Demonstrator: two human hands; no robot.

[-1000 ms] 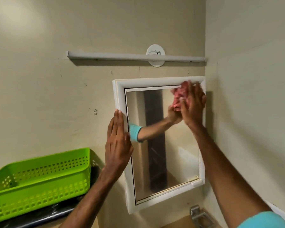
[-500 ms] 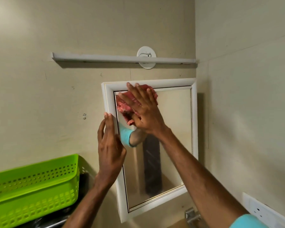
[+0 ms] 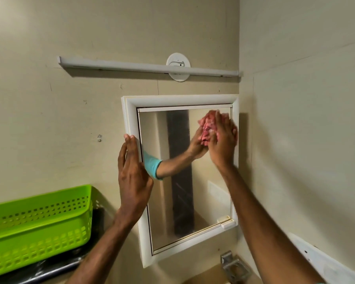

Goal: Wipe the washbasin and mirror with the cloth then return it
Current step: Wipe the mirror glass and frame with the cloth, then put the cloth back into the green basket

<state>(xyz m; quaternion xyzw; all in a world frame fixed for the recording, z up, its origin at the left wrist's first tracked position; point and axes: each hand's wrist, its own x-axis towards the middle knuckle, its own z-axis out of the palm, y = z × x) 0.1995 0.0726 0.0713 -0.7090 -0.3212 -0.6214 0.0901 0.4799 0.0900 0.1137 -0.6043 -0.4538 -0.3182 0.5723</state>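
Note:
A white-framed mirror (image 3: 211, 191) hangs on the beige wall in a corner. My right hand (image 3: 223, 140) presses a crumpled pink cloth (image 3: 207, 128) flat against the glass near its upper right corner. The cloth shows above and left of my fingers, and its reflection meets it in the glass. My left hand (image 3: 132, 177) lies flat against the mirror's left frame edge, fingers together and pointing up, holding nothing. The washbasin is out of view.
A green perforated plastic basket (image 3: 39, 226) sits on a dark shelf at lower left. A white tube light (image 3: 148, 67) runs above the mirror. A metal holder (image 3: 234, 267) is fixed below the mirror. The side wall stands close on the right, with a white switch plate (image 3: 324, 263).
My right hand has swept the cloth from the mirror's upper left back to its upper right. My left hand stays on the left frame.

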